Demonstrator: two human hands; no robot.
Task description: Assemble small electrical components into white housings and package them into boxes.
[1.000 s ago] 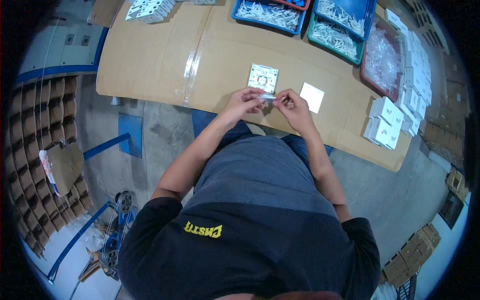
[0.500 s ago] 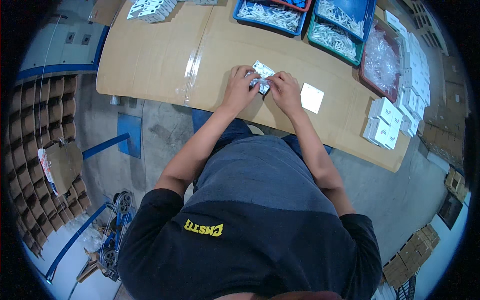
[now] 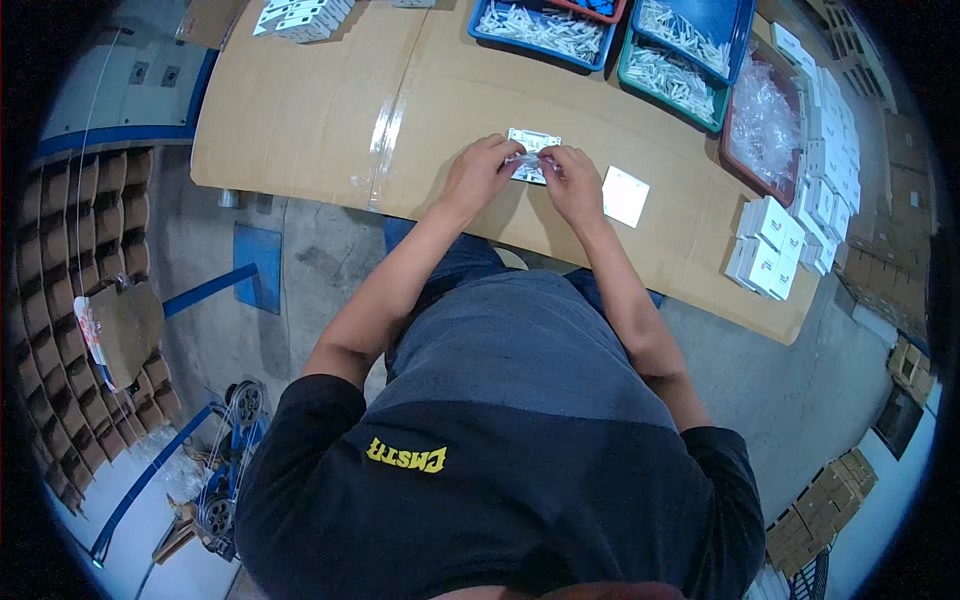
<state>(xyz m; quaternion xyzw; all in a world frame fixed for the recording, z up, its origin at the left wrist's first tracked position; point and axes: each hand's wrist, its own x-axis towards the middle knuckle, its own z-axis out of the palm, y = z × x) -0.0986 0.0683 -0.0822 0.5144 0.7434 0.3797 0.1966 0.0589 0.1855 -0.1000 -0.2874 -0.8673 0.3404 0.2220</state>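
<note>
My left hand (image 3: 484, 172) and my right hand (image 3: 573, 184) are closed, fingertips pinching a small clear plastic packet (image 3: 530, 160) from both sides. What the packet holds is too small to make out. Just beneath it is a white square plate (image 3: 534, 138) with dark markings or openings, partly hidden by my fingers. To the right of my right hand, a plain white square card or plate (image 3: 625, 197) lies flat on the cardboard-covered table (image 3: 440, 110).
Blue trays (image 3: 540, 58) and a green tray (image 3: 668, 102) hold many white plastic pieces at the back. A dark red tray (image 3: 728, 150) of clear plastic bags stands right, beside stacked white boxes (image 3: 770, 245). More white boxes (image 3: 300, 18) sit back left.
The marked plate was tilted and more covered by my hands; now it sits squarer and shows more. My hands have shifted only slightly, with the clear packet still pinched.
</note>
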